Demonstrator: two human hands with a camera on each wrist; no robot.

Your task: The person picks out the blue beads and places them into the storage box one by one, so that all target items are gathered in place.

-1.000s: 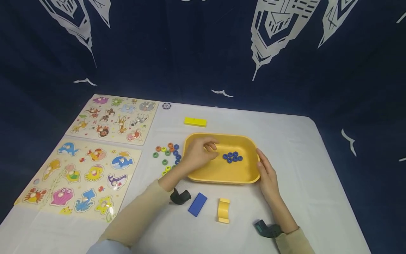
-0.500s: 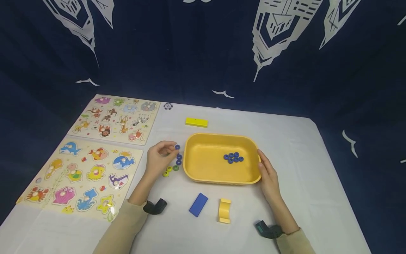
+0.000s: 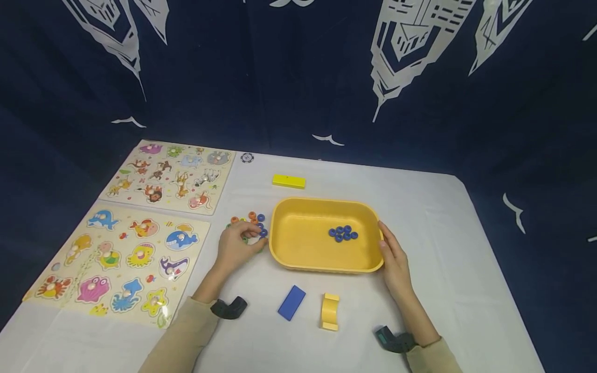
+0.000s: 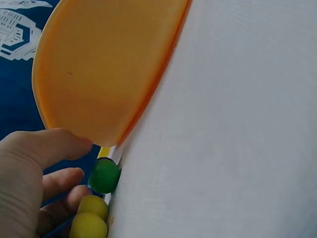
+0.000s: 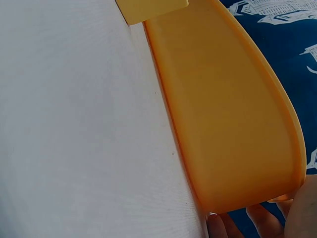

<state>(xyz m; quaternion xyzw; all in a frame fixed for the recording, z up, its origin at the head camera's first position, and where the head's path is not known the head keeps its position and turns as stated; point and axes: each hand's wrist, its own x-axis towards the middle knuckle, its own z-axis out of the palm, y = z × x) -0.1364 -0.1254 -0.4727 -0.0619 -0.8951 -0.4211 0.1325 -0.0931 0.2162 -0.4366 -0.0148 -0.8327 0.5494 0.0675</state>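
A yellow plastic tray (image 3: pixel 305 259) sits mid-table in the head view, with several blue beads (image 3: pixel 339 238) inside toward its right. My left hand (image 3: pixel 233 246) is at the bead group left of the tray, thumb and fingers apart. A blue bead (image 3: pixel 263 233) lies by its fingertips. In the left wrist view, a green bead (image 4: pixel 105 176) and two yellow beads (image 4: pixel 89 225) stand by the fingers, while the thumb is close to the tray wall. My right hand (image 3: pixel 396 264) rests its fairly straight fingers against the tray's right end; the right wrist view shows fingertips (image 5: pixel 265 220) below the rim.
Two animal puzzle boards (image 3: pixel 140 259) lie at the left. A yellow block (image 3: pixel 289 181) is behind the tray. In front lie a blue block (image 3: pixel 292 303) and a pale yellow arched block (image 3: pixel 329 312). Orange beads (image 3: pixel 252 215) lie beyond my left hand.
My left hand has moved from over the tray leftward to the beads, then slightly nearer me along the blue ones. The right hand stays at the tray's end.
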